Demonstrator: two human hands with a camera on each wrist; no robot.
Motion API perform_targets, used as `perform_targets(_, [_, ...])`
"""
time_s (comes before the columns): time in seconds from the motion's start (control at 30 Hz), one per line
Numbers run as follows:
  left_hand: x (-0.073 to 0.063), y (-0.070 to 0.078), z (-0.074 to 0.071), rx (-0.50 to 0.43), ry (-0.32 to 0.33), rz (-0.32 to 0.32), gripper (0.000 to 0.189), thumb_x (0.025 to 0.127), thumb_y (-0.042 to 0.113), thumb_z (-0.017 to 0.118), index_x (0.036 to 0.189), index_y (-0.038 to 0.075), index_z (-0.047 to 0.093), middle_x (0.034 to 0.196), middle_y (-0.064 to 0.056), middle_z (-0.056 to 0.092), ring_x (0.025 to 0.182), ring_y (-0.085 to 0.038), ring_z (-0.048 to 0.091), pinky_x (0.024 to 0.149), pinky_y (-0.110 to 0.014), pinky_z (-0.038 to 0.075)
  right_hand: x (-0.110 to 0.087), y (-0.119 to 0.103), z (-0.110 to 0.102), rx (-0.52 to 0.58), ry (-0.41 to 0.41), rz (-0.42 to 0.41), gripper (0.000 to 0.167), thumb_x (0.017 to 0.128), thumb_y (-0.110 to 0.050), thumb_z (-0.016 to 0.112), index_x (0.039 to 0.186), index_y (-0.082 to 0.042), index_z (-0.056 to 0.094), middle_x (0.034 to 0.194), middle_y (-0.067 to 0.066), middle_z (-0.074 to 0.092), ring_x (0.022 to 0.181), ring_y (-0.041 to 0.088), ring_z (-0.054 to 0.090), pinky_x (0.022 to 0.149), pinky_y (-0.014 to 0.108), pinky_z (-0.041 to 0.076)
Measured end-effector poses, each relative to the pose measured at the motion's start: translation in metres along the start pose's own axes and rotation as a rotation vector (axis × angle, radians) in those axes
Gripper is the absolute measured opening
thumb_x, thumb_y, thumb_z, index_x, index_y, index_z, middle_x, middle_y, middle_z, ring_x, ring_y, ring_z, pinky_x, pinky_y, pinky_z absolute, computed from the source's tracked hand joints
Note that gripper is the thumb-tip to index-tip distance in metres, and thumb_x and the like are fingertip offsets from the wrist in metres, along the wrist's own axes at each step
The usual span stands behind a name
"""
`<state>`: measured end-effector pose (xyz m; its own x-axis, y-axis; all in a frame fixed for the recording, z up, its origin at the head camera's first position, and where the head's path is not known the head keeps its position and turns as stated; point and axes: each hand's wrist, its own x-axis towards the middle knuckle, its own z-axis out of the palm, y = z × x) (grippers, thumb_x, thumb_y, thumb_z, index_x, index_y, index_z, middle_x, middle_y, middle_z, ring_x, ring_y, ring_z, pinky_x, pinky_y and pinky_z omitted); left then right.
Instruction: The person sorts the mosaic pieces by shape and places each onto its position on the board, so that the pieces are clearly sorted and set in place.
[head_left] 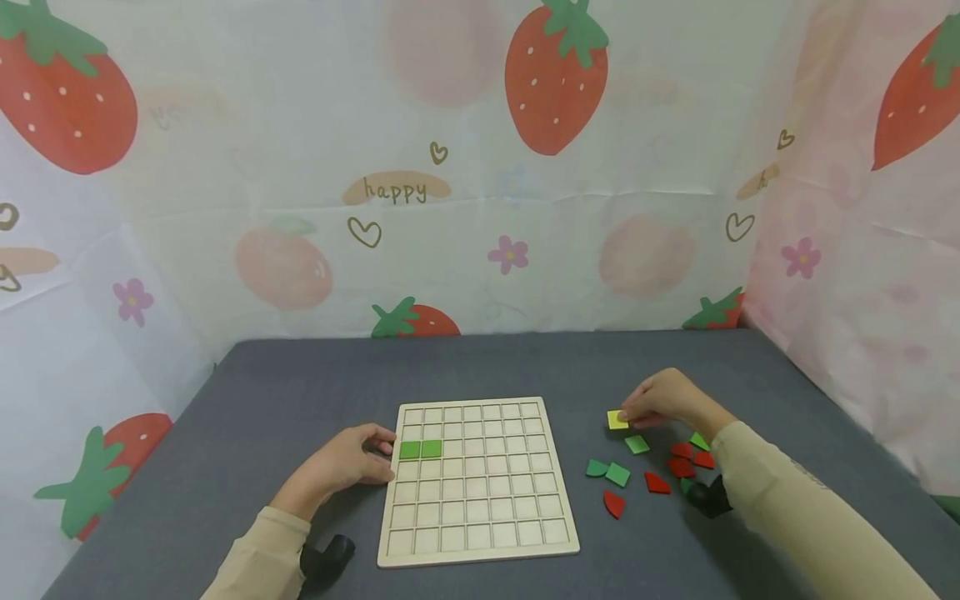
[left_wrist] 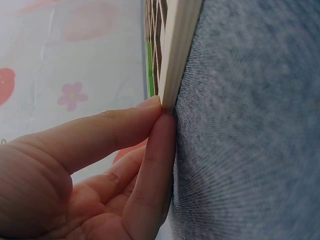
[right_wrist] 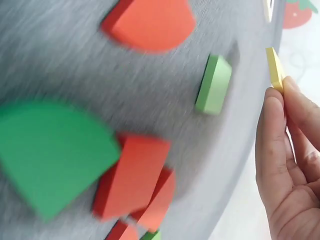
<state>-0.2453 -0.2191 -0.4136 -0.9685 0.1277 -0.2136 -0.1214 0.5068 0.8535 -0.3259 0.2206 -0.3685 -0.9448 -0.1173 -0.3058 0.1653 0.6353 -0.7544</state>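
A pale wooden grid board [head_left: 480, 483] lies on the dark table, with two green square tiles [head_left: 420, 450] side by side in cells near its left edge. My left hand [head_left: 348, 457] is at that edge; in the left wrist view its thumb and a finger [left_wrist: 157, 150] pinch the board's rim [left_wrist: 175, 65]. To the right of the board, my right hand [head_left: 667, 398] pinches a yellow square tile [head_left: 617, 420] by one side. The right wrist view shows this yellow tile [right_wrist: 274, 69] between thumb and fingertips, raised off the table.
Loose pieces are spread right of the board: a light green tile [head_left: 637, 444], a green square [head_left: 617, 475], a green rounded piece [head_left: 596, 468] and several red pieces [head_left: 657, 483]. Some red ones [head_left: 681, 467] cluster beneath the right forearm. A strawberry-print cloth [head_left: 480, 167] hangs behind the table.
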Motion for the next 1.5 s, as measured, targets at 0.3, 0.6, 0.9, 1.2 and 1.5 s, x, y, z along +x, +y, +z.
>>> perform_targets(0.3, [-0.001,0.001,0.000,-0.001,0.006,0.003,0.057,0.080,-0.007,0.074,0.132,-0.010,0.052,0.109,-0.016,0.055,0.090,-0.019,0.061,0.078,-0.035,0.056,0.007,-0.018,0.024,0.018,-0.016,-0.037,0.020,0.080,-0.005,0.081,0.094,0.006,0.075,0.073,0.003,0.074,0.062,0.010,0.069,0.066,0.030,0.060])
perform_targets(0.6, [0.001,-0.001,0.001,-0.006,0.010,0.007,0.057,0.079,-0.008,0.074,0.132,-0.010,0.052,0.109,-0.017,0.055,0.088,-0.018,0.061,0.076,-0.034,0.056,0.014,-0.032,0.047,0.026,-0.032,-0.054,0.017,0.080,-0.003,0.081,0.092,0.007,0.076,0.073,0.005,0.074,0.060,0.010,0.069,0.066,0.030,0.060])
perform_targets(0.9, [0.000,0.000,0.000,-0.022,-0.001,0.016,0.058,0.080,-0.008,0.074,0.132,-0.011,0.051,0.109,-0.017,0.054,0.089,-0.019,0.061,0.076,-0.034,0.056,0.015,-0.049,0.067,0.045,-0.045,-0.065,0.013,0.080,-0.001,0.080,0.090,0.006,0.076,0.077,0.010,0.075,0.060,0.012,0.069,0.067,0.032,0.061])
perform_targets(1.2, [-0.002,-0.001,-0.001,-0.017,-0.003,0.030,0.056,0.079,-0.008,0.074,0.131,-0.011,0.051,0.108,-0.016,0.054,0.089,-0.019,0.060,0.076,-0.034,0.055,0.018,-0.059,0.082,0.084,-0.075,-0.096,0.012,0.079,0.000,0.080,0.088,0.006,0.076,0.077,0.010,0.076,0.060,0.014,0.071,0.065,0.031,0.060])
perform_targets(1.5, [-0.002,-0.002,-0.001,-0.021,-0.015,0.031,0.057,0.080,-0.007,0.074,0.132,-0.011,0.051,0.109,-0.017,0.055,0.091,-0.018,0.064,0.077,-0.034,0.056,0.019,-0.067,0.094,0.089,-0.088,-0.114,0.010,0.079,0.001,0.080,0.087,0.005,0.076,0.078,0.011,0.076,0.062,0.014,0.072,0.067,0.032,0.061])
